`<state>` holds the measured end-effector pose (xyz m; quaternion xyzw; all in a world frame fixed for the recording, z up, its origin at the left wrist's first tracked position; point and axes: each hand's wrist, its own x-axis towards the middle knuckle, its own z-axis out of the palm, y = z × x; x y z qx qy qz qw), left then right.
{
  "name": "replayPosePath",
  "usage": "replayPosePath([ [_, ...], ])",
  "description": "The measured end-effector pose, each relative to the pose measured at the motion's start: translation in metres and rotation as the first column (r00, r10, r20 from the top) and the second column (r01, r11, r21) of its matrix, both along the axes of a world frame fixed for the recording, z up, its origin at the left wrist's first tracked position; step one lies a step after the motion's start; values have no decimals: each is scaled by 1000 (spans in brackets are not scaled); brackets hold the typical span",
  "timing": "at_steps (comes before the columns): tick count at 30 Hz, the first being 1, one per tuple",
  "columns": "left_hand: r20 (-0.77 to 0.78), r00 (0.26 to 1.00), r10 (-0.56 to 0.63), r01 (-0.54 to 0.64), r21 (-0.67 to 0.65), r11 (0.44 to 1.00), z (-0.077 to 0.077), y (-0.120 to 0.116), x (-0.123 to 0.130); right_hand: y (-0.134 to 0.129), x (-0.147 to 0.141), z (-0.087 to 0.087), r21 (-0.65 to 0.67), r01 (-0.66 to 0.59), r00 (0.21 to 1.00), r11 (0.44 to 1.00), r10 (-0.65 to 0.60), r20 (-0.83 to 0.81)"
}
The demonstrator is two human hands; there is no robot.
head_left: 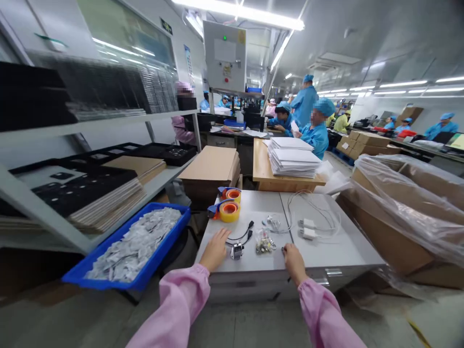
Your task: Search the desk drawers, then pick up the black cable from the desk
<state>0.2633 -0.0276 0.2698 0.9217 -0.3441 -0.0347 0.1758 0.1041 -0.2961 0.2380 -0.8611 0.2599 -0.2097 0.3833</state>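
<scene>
Far to the left of the clear bag (264,243) I see a blue bin (152,263) of small white packets, its far corner tucked under a shelf. My left hand (215,249) rests palm down on the grey surface (344,251), fingers loosely spread, holding nothing, just left of a small metal counter (236,251) and a short black cable (243,234). Behind them sit two tape dispensers (225,207). The bag's contents are too small to make out. Right of the bag, my right hand (293,261) lies at the front edge, fingers curled; I cannot tell whether it grips anything. Farther right lie white chargers (307,228), their cords tangled.
</scene>
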Motion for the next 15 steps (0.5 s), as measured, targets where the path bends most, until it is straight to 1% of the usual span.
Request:
replayPosePath([
  [2,-72,997,-28,36,111,993,9,-3,11,6,1,11,140,37,999,989,-33,-33],
  [3,-101,994,-45,60,158,986,13,-4,13,9,0,17,213,64,997,975,-54,-53],
  [6,-145,985,-97,131,242,961,24,-7,17,20,-3,30,412,135,989,901,-97,-111],
  [8,-157,979,-128,167,267,949,27,-9,22,26,-3,35,505,159,985,848,-104,-135],
  [10,-180,971,-156,202,271,941,26,-12,31,27,3,38,559,181,982,809,-115,-151],
  [12,-221,959,-180,234,250,939,21,-15,42,24,15,37,576,208,976,790,-133,-171],
  [13,-248,950,-188,247,231,941,18,-17,48,22,23,36,571,225,972,790,-142,-186],
  [15,-320,927,-197,262,176,949,15,-20,60,17,38,35,527,262,959,808,-157,-236],
])
